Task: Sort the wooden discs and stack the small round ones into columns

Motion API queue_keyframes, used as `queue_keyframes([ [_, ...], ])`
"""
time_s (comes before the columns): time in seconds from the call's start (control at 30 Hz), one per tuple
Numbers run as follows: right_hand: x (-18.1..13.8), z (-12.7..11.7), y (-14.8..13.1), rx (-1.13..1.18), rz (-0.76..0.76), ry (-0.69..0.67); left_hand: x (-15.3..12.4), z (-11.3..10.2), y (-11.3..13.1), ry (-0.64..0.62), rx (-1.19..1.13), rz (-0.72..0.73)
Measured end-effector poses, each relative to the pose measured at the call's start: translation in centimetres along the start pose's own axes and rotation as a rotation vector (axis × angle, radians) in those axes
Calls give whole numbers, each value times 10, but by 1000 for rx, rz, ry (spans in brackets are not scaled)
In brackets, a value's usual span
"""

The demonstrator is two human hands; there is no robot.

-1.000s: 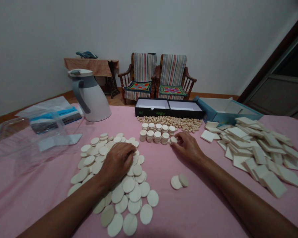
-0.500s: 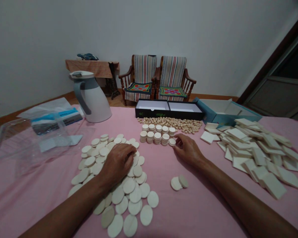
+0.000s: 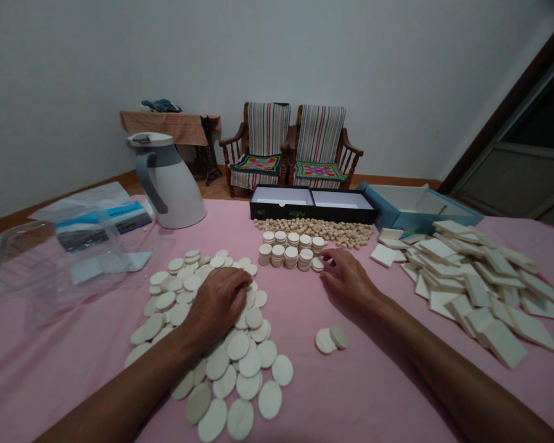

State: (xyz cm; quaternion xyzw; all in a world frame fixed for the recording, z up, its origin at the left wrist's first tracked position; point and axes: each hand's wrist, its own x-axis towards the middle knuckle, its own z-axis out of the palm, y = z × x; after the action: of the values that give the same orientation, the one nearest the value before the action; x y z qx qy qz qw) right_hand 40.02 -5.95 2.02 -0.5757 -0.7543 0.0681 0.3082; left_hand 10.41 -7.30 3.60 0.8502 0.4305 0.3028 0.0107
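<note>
My left hand [image 3: 220, 299] lies on the loose pile of pale round wooden discs [image 3: 240, 363], back upward. Its fingers are curled together, and what is under them is hidden. My right hand [image 3: 348, 275] is beside the short stack of discs [image 3: 317, 264] at the right end of the front row. Its thumb and fingers are apart, with nothing visible between them. Several taller disc stacks [image 3: 291, 256] stand in two rows to its left. A few discs [image 3: 331, 339] lie together on the pink cloth in front of it.
Small wooden beads [image 3: 323, 230] spread behind the stacks, before a black two-part box [image 3: 314, 213]. A blue box [image 3: 410, 220] and a heap of square wooden pieces [image 3: 477, 277] lie right. Left are a white jug [image 3: 182, 197], clear plastic packaging [image 3: 32, 258] and a blue-and-black box [image 3: 104, 227].
My right hand's fingers have drawn slightly away from the short end stack. My left hand stays on the pile. The whole view has shifted a little.
</note>
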Motion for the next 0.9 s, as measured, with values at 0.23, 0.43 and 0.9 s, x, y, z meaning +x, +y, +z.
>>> queue_keyframes([
  [0.23,3,14,9,0,-99,-23,0,1,-1,5,-4,-2],
  [0.43,4,15,7,-15,-88,-14,-1,-1,-1,1,-20,-1],
  [0.9,4,-26,-13,-75,43,-189,-1,2,-2,1,-16,-4],
])
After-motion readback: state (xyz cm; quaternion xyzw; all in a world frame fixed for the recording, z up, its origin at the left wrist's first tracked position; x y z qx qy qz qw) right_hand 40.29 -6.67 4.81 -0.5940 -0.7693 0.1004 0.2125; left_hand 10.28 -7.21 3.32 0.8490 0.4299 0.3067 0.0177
